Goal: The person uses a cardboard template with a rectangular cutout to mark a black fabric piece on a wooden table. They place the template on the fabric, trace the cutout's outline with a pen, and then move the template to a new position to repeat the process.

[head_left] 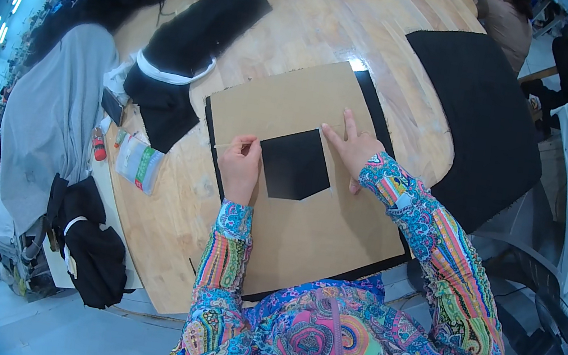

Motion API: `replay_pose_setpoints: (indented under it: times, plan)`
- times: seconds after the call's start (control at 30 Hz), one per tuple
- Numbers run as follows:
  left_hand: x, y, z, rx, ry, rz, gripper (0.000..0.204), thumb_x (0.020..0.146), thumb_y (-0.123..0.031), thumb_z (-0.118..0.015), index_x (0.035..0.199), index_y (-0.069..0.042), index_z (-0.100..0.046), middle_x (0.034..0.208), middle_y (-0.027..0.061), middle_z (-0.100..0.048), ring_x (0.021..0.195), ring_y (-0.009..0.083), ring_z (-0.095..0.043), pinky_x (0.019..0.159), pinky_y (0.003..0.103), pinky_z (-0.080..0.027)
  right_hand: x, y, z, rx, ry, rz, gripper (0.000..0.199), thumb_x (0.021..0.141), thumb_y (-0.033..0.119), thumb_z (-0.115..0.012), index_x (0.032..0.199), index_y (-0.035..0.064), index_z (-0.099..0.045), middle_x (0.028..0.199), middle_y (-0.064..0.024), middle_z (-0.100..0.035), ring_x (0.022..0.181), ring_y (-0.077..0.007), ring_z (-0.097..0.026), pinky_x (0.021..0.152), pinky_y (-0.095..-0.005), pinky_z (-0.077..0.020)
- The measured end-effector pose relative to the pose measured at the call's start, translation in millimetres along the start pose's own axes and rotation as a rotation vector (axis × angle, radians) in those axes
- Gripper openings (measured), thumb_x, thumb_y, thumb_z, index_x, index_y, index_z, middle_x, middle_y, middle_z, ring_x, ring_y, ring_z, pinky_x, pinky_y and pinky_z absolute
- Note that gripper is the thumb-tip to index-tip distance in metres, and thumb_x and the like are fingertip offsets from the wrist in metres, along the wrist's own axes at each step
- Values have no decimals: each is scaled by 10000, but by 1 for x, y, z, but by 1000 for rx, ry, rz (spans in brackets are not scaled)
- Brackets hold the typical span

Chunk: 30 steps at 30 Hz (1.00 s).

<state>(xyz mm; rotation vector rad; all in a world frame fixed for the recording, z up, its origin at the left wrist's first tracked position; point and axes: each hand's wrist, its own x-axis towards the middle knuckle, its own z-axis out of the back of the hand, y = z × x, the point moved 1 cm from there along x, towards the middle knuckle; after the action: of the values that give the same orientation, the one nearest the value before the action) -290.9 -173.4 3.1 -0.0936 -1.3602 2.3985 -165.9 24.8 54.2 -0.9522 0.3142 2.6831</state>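
A large tan cardboard sheet point(296, 93) lies on black fabric point(375, 109), whose edges stick out around it. In the sheet's middle is a black five-sided shape point(296, 166), pointed at the near side; whether it is an opening or a piece on top, I cannot tell. My left hand point(239, 168) is closed in a pinch by the shape's upper left corner. What its fingertips hold, if anything, is too small to make out. My right hand point(355, 148) presses on the sheet with fingers spread, index fingertip near the shape's upper right corner.
Black fabric point(478, 110) hangs over the table's right edge. To the left lie a black bundle with a white band point(190, 41), a phone point(112, 107), a clear packet point(138, 163) and a small red item point(99, 144). Grey cloth point(56, 116) drapes beyond; a chair point(537, 286) stands right.
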Motion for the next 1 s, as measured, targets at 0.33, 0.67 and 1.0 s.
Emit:
replay_pose_setpoints:
  times: [0.33,0.67,1.0]
  plan:
    - [1,5,2,12,-43,-11,125,826,-110,-642,868,7,-659,768,117,-686,690,161,-659,642,278,-511,-3,1,2,19,-15,3,1400,388,97,-925,1491,271,-80,1511,-270,15,1163,-376,-528,941,-360,-480]
    - [-2,0,2,149,-31,-86,143,825,-147,-641,865,-11,-661,753,124,-682,683,201,-667,641,294,-510,-1,0,1,6,-9,-1,1402,391,118,-931,1490,278,-75,1509,-272,25,1131,-362,-555,921,-355,-494]
    - [-47,7,18,146,48,-45,121,823,-92,-653,881,14,-667,760,87,-687,673,119,-637,634,243,-501,-2,1,2,19,-10,11,1386,400,127,-930,1489,274,-86,1510,-271,15,1179,-368,-515,949,-360,-474]
